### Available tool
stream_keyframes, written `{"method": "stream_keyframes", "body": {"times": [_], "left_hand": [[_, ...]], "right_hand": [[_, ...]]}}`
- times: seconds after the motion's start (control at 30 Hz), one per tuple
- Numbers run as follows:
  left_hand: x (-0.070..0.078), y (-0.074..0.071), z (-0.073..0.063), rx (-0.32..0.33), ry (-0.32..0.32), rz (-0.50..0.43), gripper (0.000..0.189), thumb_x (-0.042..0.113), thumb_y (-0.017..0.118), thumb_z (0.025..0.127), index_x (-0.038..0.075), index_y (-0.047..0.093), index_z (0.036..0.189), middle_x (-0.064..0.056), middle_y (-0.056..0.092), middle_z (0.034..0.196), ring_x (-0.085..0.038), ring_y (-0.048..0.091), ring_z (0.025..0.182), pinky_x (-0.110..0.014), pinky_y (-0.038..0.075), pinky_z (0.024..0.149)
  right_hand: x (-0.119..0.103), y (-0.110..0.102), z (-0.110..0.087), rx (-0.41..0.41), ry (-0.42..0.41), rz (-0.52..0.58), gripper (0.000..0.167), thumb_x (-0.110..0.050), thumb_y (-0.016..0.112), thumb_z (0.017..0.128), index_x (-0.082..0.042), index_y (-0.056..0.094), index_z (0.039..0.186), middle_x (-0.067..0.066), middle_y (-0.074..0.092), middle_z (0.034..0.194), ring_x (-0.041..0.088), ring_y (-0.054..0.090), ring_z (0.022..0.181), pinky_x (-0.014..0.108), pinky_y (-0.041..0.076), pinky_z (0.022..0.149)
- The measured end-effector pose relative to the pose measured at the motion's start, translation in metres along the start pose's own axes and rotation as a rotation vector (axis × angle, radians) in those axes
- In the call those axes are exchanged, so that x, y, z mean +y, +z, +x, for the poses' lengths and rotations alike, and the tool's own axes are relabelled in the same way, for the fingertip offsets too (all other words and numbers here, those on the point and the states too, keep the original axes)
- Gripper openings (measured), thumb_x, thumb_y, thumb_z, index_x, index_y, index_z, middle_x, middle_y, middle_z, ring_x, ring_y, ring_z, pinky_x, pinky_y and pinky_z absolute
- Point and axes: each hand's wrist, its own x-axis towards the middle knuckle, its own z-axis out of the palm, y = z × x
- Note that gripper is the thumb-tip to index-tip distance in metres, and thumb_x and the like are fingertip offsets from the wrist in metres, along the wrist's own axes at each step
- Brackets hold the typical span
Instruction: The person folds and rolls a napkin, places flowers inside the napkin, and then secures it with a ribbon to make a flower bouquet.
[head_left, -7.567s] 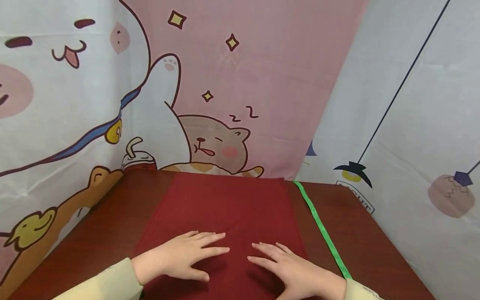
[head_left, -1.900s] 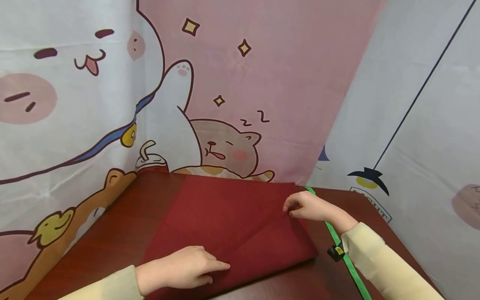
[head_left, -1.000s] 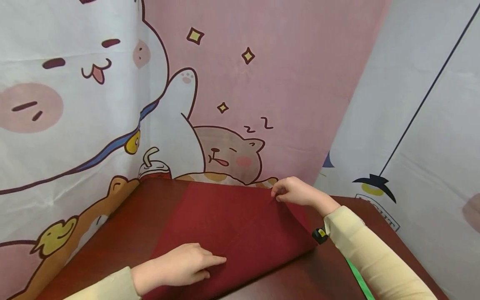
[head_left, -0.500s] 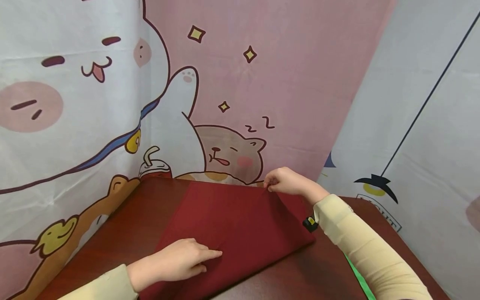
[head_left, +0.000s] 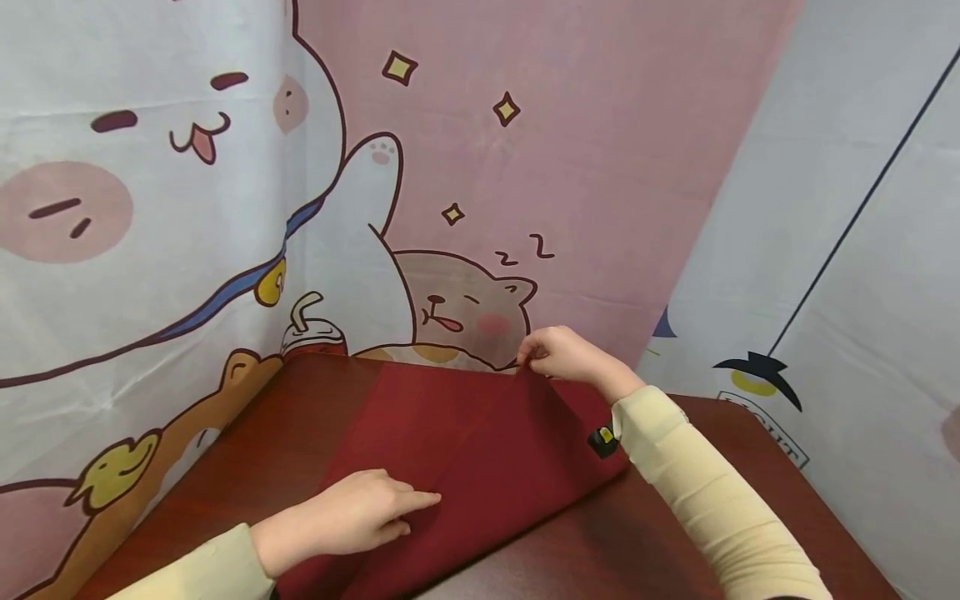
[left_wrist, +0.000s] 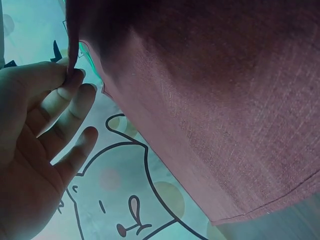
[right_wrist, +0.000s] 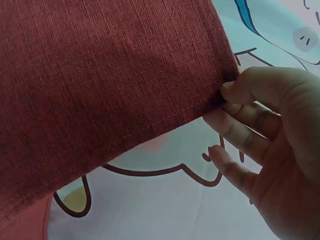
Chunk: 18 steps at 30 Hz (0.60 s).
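A dark red cloth (head_left: pixel 487 467) lies on the brown table, with its near right part lifted and folded over toward the far left. My right hand (head_left: pixel 570 358) pinches a corner of that flap near the cloth's far edge; the right wrist view shows thumb and fingertips on the corner of the cloth (right_wrist: pixel 125 75). My left hand (head_left: pixel 356 512) is at the near left of the cloth, forefinger stretched out. In the left wrist view this hand (left_wrist: pixel 45 110) pinches a cloth edge between thumb and forefinger, the other fingers loose. The underside of the fold is hidden.
The brown table (head_left: pixel 247 467) shows to the left and in front of the cloth. Printed curtains (head_left: pixel 600 167) hang close behind and at both sides. A small black device (head_left: pixel 602 442) with a yellow mark sits by the right cuff. A green strip (left_wrist: pixel 90 57) shows in the left wrist view.
At first both hands hovered spread over the flat cloth. Since then the right hand has taken a corner and drawn it leftward and away; the left hand has shifted slightly away from me.
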Motion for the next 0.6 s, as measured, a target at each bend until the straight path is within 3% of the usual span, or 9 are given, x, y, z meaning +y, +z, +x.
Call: {"method": "stream_keyframes", "body": {"times": [0.17,0.3,0.47,0.6], "left_hand": [[-0.002,-0.001,-0.002,-0.003,-0.010,0.009,0.049,0.017,0.077,0.080,0.015,0.063,0.127,0.009,0.069,0.107,0.000,0.063,0.093,-0.026,0.048,0.074],[-0.005,-0.003,-0.004,-0.027,-0.037,-0.017,0.048,0.017,0.077,0.082,0.015,0.063,0.127,0.009,0.069,0.109,0.000,0.062,0.095,-0.027,0.048,0.075],[-0.008,-0.005,-0.006,-0.041,-0.068,-0.050,0.046,0.016,0.076,0.083,0.015,0.063,0.127,0.008,0.069,0.109,0.000,0.062,0.094,-0.027,0.048,0.075],[-0.012,-0.005,-0.009,-0.045,-0.094,-0.056,0.046,0.016,0.075,0.083,0.015,0.063,0.127,0.009,0.069,0.107,-0.001,0.062,0.091,-0.027,0.048,0.073]], "right_hand": [[-0.006,0.001,0.007,-0.007,0.052,0.029,0.022,0.005,0.056,0.081,-0.011,0.069,0.089,-0.001,0.059,0.068,0.011,0.050,0.050,0.028,0.044,0.049],[-0.008,0.003,0.013,0.004,0.054,0.043,0.022,0.005,0.057,0.080,-0.010,0.069,0.090,0.000,0.061,0.071,0.010,0.044,0.045,0.027,0.040,0.047],[-0.007,0.008,0.022,0.048,0.026,-0.013,0.024,0.002,0.059,0.080,-0.008,0.072,0.097,0.001,0.070,0.088,0.008,0.052,0.059,0.028,0.045,0.058],[-0.002,0.015,0.032,0.096,0.005,-0.072,0.021,-0.001,0.061,0.081,-0.009,0.074,0.096,-0.002,0.070,0.087,0.008,0.054,0.065,0.030,0.046,0.066]]}}
